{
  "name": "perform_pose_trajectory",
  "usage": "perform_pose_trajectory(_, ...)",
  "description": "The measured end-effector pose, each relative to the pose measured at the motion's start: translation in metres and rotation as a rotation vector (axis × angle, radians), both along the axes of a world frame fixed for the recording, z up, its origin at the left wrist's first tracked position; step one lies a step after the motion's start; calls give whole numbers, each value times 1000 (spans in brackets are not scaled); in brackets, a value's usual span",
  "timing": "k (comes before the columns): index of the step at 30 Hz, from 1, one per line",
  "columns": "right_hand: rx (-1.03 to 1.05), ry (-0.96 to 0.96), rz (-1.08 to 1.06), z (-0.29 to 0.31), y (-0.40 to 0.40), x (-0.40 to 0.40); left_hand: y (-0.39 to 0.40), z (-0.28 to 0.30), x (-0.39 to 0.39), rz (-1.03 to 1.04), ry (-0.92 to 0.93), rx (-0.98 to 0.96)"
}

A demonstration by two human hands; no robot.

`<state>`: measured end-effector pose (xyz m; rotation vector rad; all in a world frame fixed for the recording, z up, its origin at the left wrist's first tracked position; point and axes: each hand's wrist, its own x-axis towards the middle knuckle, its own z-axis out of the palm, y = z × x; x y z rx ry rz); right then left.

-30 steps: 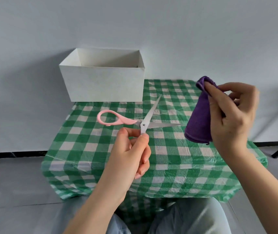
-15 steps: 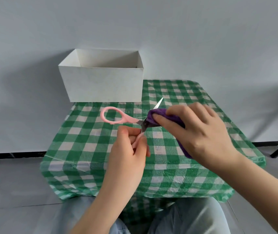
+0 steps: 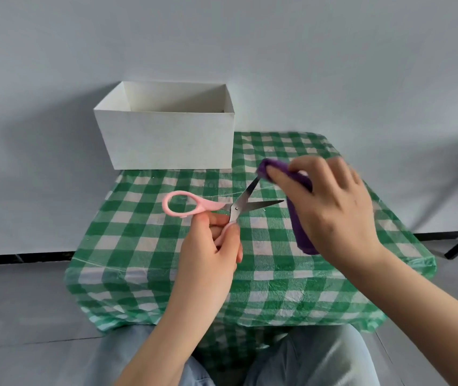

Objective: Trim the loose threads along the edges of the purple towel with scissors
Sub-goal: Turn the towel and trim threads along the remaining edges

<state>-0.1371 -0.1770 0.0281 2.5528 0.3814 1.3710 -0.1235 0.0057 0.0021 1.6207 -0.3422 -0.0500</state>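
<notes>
Fingers of the right hand (image 3: pixel 331 207) pinch the rolled purple towel (image 3: pixel 301 232) right of centre; left hand (image 3: pixel 211 252) grips the scissors (image 3: pixel 222 207), blades spread, upper tip touching the towel's top end.

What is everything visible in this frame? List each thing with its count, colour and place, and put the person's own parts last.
scissors: one, pink handles, steel blades open, held above the table's middle
towel: one, purple, bunched, held up at right, its top edge by the upper blade tip
box: one, white, open-topped, far left of the table by the wall
tablecloth: one, green and white check, covering the table
wall: grey-white, behind the table
floor: grey, around the table
legs: two, light blue trousers, bottom edge
left hand: grips the lower scissor handle
right hand: grips the towel
</notes>
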Motion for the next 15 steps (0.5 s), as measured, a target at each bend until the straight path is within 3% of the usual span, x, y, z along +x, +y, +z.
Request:
perform_pose_trajectory(3, -137, 84, 133, -7, 10, -4, -1, -2, 0, -7, 15, -6)
perform_pose_trajectory(9, 45, 87, -113, 2, -13, 10, 2, -10, -1, 1, -6, 37)
perform_pose_trajectory(15, -47, 135, 32, -5, 5, 1, 1, -14, 3, 41, -66, 89)
